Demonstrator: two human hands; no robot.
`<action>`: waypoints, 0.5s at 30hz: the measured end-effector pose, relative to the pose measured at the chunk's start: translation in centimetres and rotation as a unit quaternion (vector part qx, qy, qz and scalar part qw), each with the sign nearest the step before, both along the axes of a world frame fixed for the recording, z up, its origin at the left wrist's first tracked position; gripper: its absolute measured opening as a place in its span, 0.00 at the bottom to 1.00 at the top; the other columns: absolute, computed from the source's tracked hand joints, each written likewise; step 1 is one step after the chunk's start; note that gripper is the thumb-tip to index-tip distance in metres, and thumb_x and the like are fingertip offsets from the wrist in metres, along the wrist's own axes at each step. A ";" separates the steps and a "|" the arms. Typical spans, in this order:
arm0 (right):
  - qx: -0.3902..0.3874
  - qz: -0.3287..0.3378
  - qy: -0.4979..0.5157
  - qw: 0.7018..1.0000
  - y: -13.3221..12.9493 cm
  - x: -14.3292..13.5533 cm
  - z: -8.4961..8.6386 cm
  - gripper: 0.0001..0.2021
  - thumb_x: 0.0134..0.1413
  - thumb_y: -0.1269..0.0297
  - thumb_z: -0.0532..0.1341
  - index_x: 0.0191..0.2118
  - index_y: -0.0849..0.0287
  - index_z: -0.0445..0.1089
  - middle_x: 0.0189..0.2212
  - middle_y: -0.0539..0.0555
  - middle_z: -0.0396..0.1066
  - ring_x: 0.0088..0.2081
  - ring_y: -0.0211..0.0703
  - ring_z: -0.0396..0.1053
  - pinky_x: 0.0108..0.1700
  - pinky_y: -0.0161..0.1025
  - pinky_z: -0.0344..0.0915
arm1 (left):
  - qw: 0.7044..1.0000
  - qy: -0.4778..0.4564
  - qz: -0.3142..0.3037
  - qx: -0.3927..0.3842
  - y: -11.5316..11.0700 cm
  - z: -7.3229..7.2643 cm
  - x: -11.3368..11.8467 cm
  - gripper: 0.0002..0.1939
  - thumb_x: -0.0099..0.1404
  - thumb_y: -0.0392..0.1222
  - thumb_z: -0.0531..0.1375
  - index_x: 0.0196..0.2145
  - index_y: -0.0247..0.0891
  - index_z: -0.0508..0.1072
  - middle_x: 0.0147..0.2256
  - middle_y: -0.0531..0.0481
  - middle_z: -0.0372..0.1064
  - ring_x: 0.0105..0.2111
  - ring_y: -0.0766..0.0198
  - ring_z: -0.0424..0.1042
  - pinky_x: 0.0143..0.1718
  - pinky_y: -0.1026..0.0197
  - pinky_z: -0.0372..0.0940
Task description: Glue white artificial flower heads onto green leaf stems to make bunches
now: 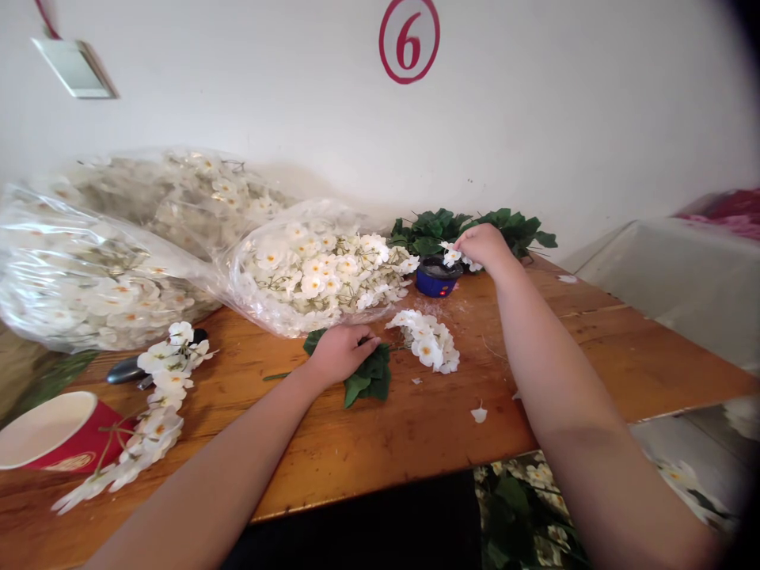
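Note:
My right hand (484,244) pinches a small sprig of white flowers (452,255) at the rim of a blue pot (438,279) with a red light on its front. My left hand (343,353) rests on a cluster of green leaves (371,378) lying on the wooden table, its fingers bent over the leaves. A green stem (276,377) sticks out to the left of that hand. Between my hands a curved spray of white flowers (428,345) lies on the table.
Plastic bags of white flowers (321,269) fill the back left. A red paper cup (89,443), a flower spray (160,419) and a dark tool (123,370) lie at the left. Green foliage (433,229) stands behind the pot. More flowers are below the table edge.

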State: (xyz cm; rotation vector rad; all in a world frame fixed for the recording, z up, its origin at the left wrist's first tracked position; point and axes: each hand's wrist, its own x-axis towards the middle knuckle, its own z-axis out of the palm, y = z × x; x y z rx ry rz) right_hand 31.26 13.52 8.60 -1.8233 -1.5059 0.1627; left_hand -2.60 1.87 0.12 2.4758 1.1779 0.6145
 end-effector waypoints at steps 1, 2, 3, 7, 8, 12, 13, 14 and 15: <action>0.000 -0.002 0.010 1.000 0.0 0.0 -0.1 0.08 0.37 0.74 0.61 0.26 0.65 0.77 0.15 0.54 0.68 0.18 0.40 0.65 0.26 0.37 0.65 | 1.000 -0.001 0.000 0.000 0.0 0.0 0.0 0.17 0.69 0.50 0.52 0.33 0.40 0.75 0.31 0.50 0.74 0.32 0.62 0.71 0.34 0.62 0.61; 0.003 -0.006 0.020 1.000 0.0 0.1 -0.2 0.08 0.37 0.74 0.61 0.26 0.65 0.77 0.15 0.54 0.68 0.17 0.39 0.64 0.24 0.37 0.64 | 1.000 -0.002 -0.001 0.000 0.0 0.0 0.0 0.17 0.69 0.50 0.52 0.33 0.40 0.75 0.31 0.50 0.74 0.32 0.62 0.71 0.34 0.63 0.61; 0.005 -0.010 0.031 0.999 0.0 0.2 -0.3 0.08 0.38 0.73 0.61 0.27 0.65 0.77 0.15 0.54 0.68 0.16 0.38 0.63 0.23 0.36 0.64 | 1.000 -0.001 -0.001 0.000 0.0 0.1 0.0 0.17 0.69 0.50 0.52 0.33 0.40 0.75 0.31 0.50 0.74 0.32 0.62 0.71 0.34 0.63 0.61; 0.017 -0.020 0.063 0.998 0.1 0.5 -1.0 0.09 0.38 0.73 0.59 0.27 0.64 0.77 0.15 0.52 0.67 0.15 0.36 0.60 0.22 0.36 0.61 | 1.000 0.001 -0.003 -0.001 0.0 0.1 0.0 0.17 0.68 0.50 0.52 0.33 0.40 0.75 0.30 0.50 0.74 0.31 0.62 0.70 0.32 0.63 0.60; 0.023 -0.019 0.071 0.997 0.2 0.6 -1.2 0.09 0.38 0.73 0.59 0.27 0.64 0.77 0.15 0.52 0.68 0.15 0.35 0.60 0.22 0.36 0.61 | 1.000 0.001 -0.003 -0.001 0.0 0.1 0.0 0.17 0.68 0.50 0.52 0.33 0.40 0.75 0.30 0.50 0.74 0.31 0.62 0.70 0.32 0.63 0.60; 0.042 -0.005 0.101 0.994 0.7 1.0 -2.4 0.11 0.37 0.74 0.57 0.27 0.64 0.77 0.16 0.52 0.68 0.16 0.35 0.59 0.21 0.33 0.57 | 1.000 0.001 0.002 0.000 -0.1 0.2 0.0 0.17 0.68 0.51 0.51 0.32 0.40 0.75 0.30 0.50 0.73 0.31 0.62 0.70 0.33 0.63 0.60; 0.044 0.001 0.105 0.994 0.8 1.2 -2.7 0.11 0.36 0.74 0.57 0.27 0.64 0.77 0.16 0.52 0.68 0.17 0.34 0.58 0.21 0.33 0.57 | 1.000 0.003 0.004 -0.001 -0.1 0.3 0.0 0.17 0.68 0.51 0.51 0.32 0.40 0.75 0.30 0.50 0.73 0.31 0.62 0.70 0.33 0.63 0.60; 0.044 0.006 0.105 0.993 0.9 1.3 -2.9 0.12 0.35 0.73 0.56 0.26 0.64 0.77 0.16 0.51 0.68 0.17 0.34 0.58 0.21 0.33 0.56 | 1.000 0.006 0.005 -0.003 -0.2 0.3 0.1 0.17 0.68 0.51 0.51 0.32 0.40 0.75 0.29 0.50 0.73 0.31 0.62 0.70 0.32 0.63 0.60; 0.044 0.009 0.105 0.993 1.0 1.5 -3.0 0.12 0.35 0.73 0.56 0.26 0.63 0.76 0.16 0.51 0.68 0.17 0.34 0.58 0.21 0.32 0.56 | 1.000 0.008 0.006 -0.004 -0.2 0.3 0.1 0.17 0.68 0.51 0.51 0.32 0.40 0.75 0.29 0.50 0.73 0.31 0.62 0.70 0.32 0.63 0.60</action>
